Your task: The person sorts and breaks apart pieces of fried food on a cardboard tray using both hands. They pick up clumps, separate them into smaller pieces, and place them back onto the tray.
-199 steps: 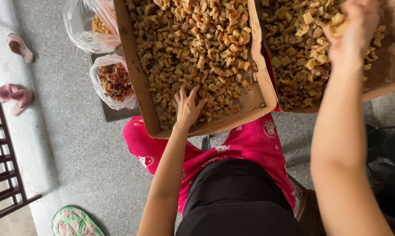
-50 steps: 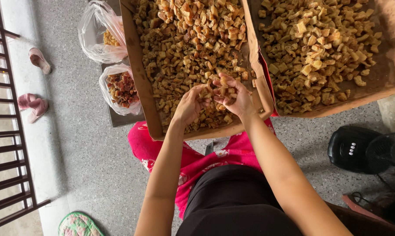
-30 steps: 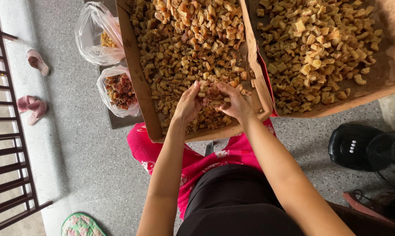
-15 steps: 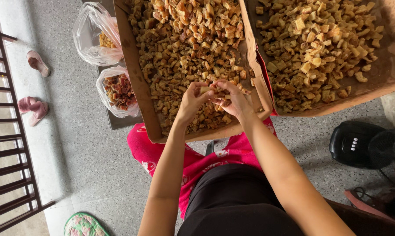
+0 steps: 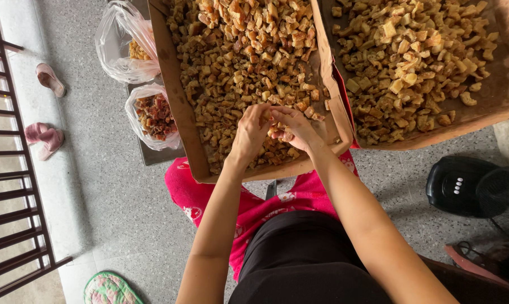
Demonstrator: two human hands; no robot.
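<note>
Where both hands' fingers (image 5: 267, 112) meet, a brown piece (image 5: 277, 130) sits.

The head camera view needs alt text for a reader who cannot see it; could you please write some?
Seen from above, a seated person's left hand and right hand meet over a cardboard tray of small brown food pieces, fingers pinching a few. A second cardboard tray sits right, two plastic bags left.

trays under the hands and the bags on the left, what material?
Left tray and right tray: apparently brown cardboard, matte, with folded walls. Two bags: thin clear plastic, glossy and crumpled, contents showing through.
</note>
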